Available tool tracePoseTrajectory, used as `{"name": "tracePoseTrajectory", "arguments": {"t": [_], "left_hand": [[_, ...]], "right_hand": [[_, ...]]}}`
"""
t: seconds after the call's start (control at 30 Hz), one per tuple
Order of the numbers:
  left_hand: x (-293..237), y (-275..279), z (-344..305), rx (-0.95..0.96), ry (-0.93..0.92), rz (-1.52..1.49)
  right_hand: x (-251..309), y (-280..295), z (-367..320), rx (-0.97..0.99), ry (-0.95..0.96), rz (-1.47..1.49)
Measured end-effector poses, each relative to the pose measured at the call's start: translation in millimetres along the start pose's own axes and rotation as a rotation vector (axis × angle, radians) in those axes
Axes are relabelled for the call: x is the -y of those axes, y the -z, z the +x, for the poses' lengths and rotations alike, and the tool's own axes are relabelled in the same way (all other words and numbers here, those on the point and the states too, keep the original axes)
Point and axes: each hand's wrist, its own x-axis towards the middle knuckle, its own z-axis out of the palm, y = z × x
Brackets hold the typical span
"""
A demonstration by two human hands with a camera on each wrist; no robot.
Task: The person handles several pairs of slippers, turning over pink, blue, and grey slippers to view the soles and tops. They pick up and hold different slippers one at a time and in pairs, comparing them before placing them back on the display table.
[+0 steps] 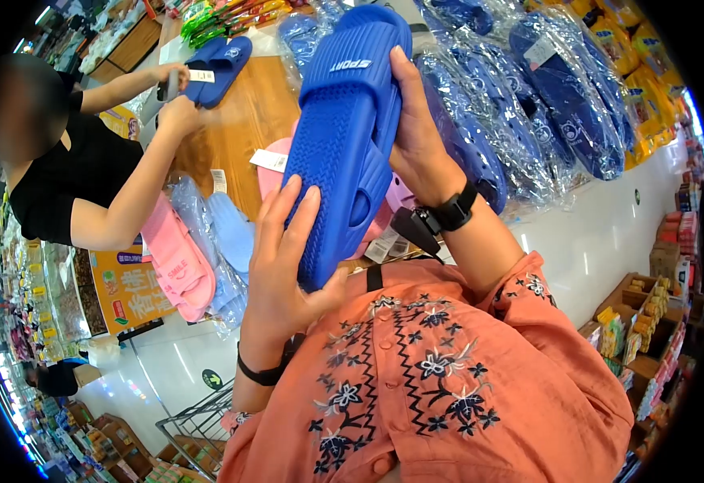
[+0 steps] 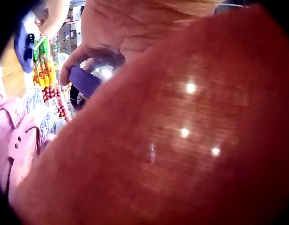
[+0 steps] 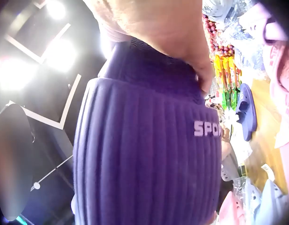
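A pair of blue slippers [image 1: 336,137], one against the other, is held up in the head view, with "SPORT" on the upper strap. My right hand [image 1: 424,137] grips their right side near the toe end, thumb in front and the other fingers hidden behind. My left hand [image 1: 284,258] touches the footbed near the heel with straight fingertips, its thumb apart below the heel. In the right wrist view the ribbed strap [image 3: 144,150] fills the middle, beneath the hand [image 3: 158,28]. The left wrist view shows a blue slipper edge [image 2: 83,82] past the hand [image 2: 130,28].
A wooden table [image 1: 231,137] holds pink slippers [image 1: 179,258], light blue slippers [image 1: 231,229] and wrapped dark blue clogs [image 1: 573,121]. At the left, another person [image 1: 86,169] reaches over the table near blue slippers [image 1: 227,68]. A wire cart [image 1: 199,427] stands below; shelves [image 1: 642,322] at the right.
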Motion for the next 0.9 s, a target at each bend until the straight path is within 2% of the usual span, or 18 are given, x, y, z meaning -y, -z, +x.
{"name": "tracePoseTrajectory", "arguments": {"t": [0.17, 0.27, 0.3, 0.33, 0.37, 0.4, 0.47, 0.6, 0.67, 0.77, 0.87, 0.9], "left_hand": [[-20.7, 5.2, -0.9, -0.041, -0.023, 0.176], [-11.7, 21.5, -9.1, 0.012, 0.040, -0.133], [4.2, 26.4, -19.9, 0.014, 0.140, -0.406], [7.8, 27.0, -35.4, -0.095, 0.484, -0.789], [11.7, 28.6, -40.6, -0.318, 0.502, -1.301], [22.1, 38.4, -47.8, -0.367, 0.552, -1.351], [43.2, 49.4, -54.4, -0.593, 0.676, -1.524], [95.0, 65.2, -65.3, -0.514, 0.689, -1.592], [113.5, 74.6, -68.7, -0.361, 0.666, -1.549], [165.2, 87.5, -86.3, -0.460, 0.821, -1.547], [171.8, 111.3, -81.7, -0.221, 0.769, -1.578], [177.0, 117.9, -82.9, -0.228, 0.822, -1.560]], "right_hand": [[3.5, -8.1, 4.8, -0.012, 0.023, -0.012], [9.8, 6.7, 17.5, -0.053, 0.052, 0.010], [13.6, 15.5, 23.3, -0.070, 0.062, 0.023], [15.3, 16.6, 29.4, -0.146, 0.132, -0.008], [19.3, 15.7, 28.5, -0.138, 0.168, -0.052], [23.7, 14.2, 25.7, -0.126, 0.198, -0.093], [28.5, 16.6, 24.8, -0.097, 0.164, -0.071], [22.2, 11.4, 13.7, -0.169, -0.036, -0.115], [12.0, 9.5, 3.9, -0.159, -0.130, -0.127], [-4.3, 16.8, -5.2, -0.122, -0.265, -0.073], [-8.2, 7.7, -19.1, -0.075, -0.352, -0.132], [-8.0, -2.1, -23.9, -0.027, -0.377, -0.149]]}}
